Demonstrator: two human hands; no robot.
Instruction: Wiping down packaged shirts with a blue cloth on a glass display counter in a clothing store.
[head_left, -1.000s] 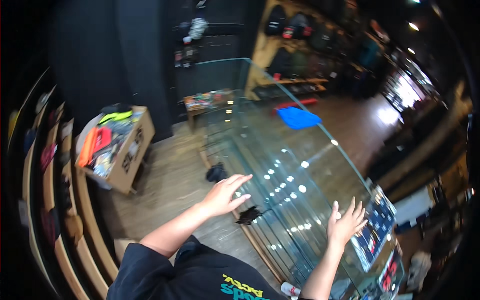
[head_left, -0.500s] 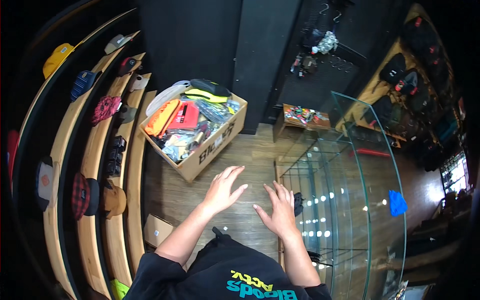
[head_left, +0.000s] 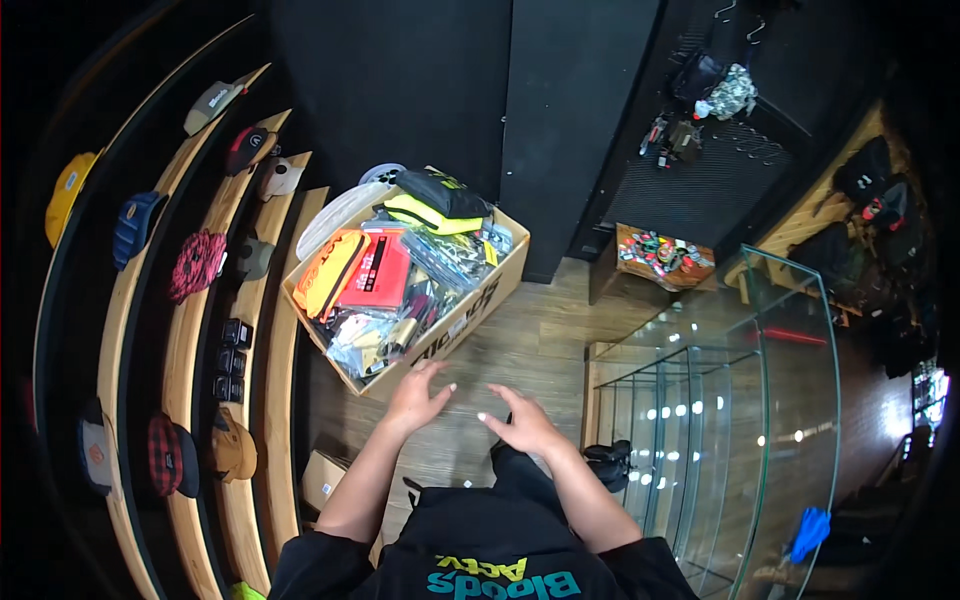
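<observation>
My left hand point(head_left: 416, 400) is held out with its fingers apart and nothing in it. In view its fingertips come up to the near side of a big cardboard box point(head_left: 492, 298); I cannot tell whether they touch it. To the right, my right hand point(head_left: 522, 420) hangs in the air, fingers spread, also holding nothing. Packed goods fill the box: an orange pouch point(head_left: 331, 272), a flat red package point(head_left: 374, 270), a black and neon-yellow item point(head_left: 432, 214) and several clear-wrapped pieces point(head_left: 362, 338).
Curved wooden shelves point(head_left: 178, 350) with caps line the left side. At the right stands a glass display case point(head_left: 760, 420), with a blue cloth point(head_left: 810, 532) on its edge. A small wooden table point(head_left: 612, 272) bearing colourful little items is at the back. Dark shoes point(head_left: 608, 464) sit beside the case.
My view has shifted, and the box now appears closer to my hands. The right hand has come inward and its fingers point more to the left. Both hands stay unfilled.
</observation>
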